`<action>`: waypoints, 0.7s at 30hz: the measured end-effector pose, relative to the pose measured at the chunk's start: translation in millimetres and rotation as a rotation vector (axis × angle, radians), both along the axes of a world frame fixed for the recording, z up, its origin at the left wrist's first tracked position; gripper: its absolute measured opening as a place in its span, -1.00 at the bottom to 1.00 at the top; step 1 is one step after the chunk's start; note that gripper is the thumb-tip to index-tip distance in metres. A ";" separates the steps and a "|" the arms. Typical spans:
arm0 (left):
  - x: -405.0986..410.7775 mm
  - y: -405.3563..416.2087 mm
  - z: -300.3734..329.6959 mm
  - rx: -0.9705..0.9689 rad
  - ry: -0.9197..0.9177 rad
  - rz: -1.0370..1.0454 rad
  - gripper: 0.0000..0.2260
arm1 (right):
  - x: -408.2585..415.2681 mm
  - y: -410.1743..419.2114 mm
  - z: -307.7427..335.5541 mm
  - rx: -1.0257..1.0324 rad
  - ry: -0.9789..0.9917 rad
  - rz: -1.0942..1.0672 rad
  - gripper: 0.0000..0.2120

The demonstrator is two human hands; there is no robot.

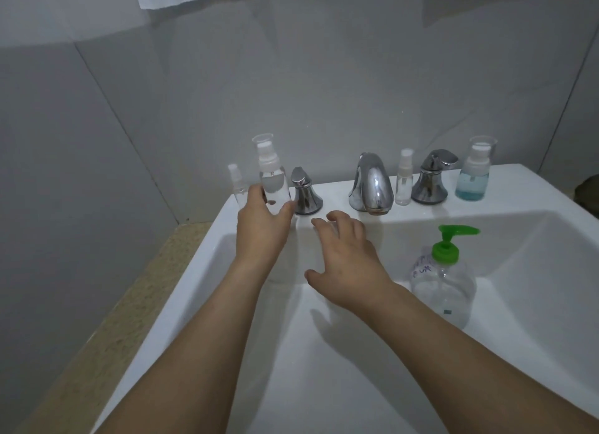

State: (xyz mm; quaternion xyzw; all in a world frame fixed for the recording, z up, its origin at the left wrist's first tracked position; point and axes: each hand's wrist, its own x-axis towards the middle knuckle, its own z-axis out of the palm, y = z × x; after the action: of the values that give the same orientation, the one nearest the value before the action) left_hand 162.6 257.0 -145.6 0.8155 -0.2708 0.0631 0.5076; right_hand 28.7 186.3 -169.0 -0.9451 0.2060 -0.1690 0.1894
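My left hand (261, 226) grips a clear pump bottle (272, 177) with a transparent cap, at the back left of the white sink (227, 304). Its fingers and thumb curl round the bottle's lower part. My right hand (345, 258) hovers over the basin with spread, relaxed fingers and holds nothing. It is just in front of the left tap handle (304, 192) and the chrome spout (371, 183).
A tiny clear spray bottle (238, 183) stands left of the held bottle. Another small spray bottle (404, 179), the right tap handle (432, 179) and a blue-liquid pump bottle (475, 171) line the sink's back ledge. A large clear bottle with a green pump (445, 281) stands in the basin.
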 end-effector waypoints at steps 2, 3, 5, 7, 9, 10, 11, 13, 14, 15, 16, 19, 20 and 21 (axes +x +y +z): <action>1.2 -0.9 -2.2 0.004 0.021 0.027 -0.73 | -0.1 0.2 0.0 -0.002 0.013 -0.006 -0.27; 2.0 -2.0 -1.0 -0.002 0.026 0.040 -0.75 | -0.3 0.2 0.4 -0.002 0.017 -0.009 -0.27; 3.5 -4.8 0.6 0.001 0.031 0.072 -0.78 | -0.7 0.5 0.9 0.001 0.025 -0.011 -0.28; 3.6 -7.9 -0.9 0.015 0.035 0.106 -0.79 | -0.9 0.3 1.0 0.003 0.027 -0.014 -0.29; 2.0 -8.9 -2.0 0.029 0.030 0.134 -0.78 | -0.8 0.6 1.3 -0.001 0.023 -0.014 -0.29; 1.8 -9.4 -3.5 0.036 0.025 0.141 -0.77 | -1.1 0.6 1.0 -0.003 0.022 -0.016 -0.29; 1.2 -8.5 -4.1 0.039 0.017 0.141 -0.75 | -1.0 0.8 1.0 -0.002 0.020 -0.017 -0.29; -0.7 -5.5 -5.6 0.026 0.005 0.119 -0.70 | -0.9 1.0 1.6 0.001 0.018 -0.018 -0.29; -3.1 -3.7 -4.9 0.007 -0.005 0.106 -0.68 | -0.9 0.8 1.8 0.003 0.015 -0.020 -0.29; -6.1 -1.2 -3.4 -0.011 -0.016 0.105 -0.65 | -0.8 1.1 2.0 0.007 0.012 -0.022 -0.29; -9.6 1.0 -1.3 -0.036 -0.029 0.118 -0.63 | -1.0 0.7 2.3 0.010 0.011 -0.024 -0.29; -13.0 9.6 7.6 -0.149 -0.078 0.217 -0.59 | -1.0 1.4 2.9 0.024 0.011 -0.025 -0.29; -11.2 12.3 9.8 -0.181 -0.128 0.256 -0.61 | -0.9 1.6 3.4 0.028 0.010 -0.024 -0.29; -8.3 14.3 11.3 -0.201 -0.179 0.294 -0.63 | -0.8 2.0 3.6 0.031 0.007 -0.023 -0.29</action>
State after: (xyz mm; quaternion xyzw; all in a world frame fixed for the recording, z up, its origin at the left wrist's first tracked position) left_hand 154.3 271.2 -134.3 0.7825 -0.1851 0.2358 0.5457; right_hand 27.8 188.3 -165.4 -0.9402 0.2200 -0.1647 0.2013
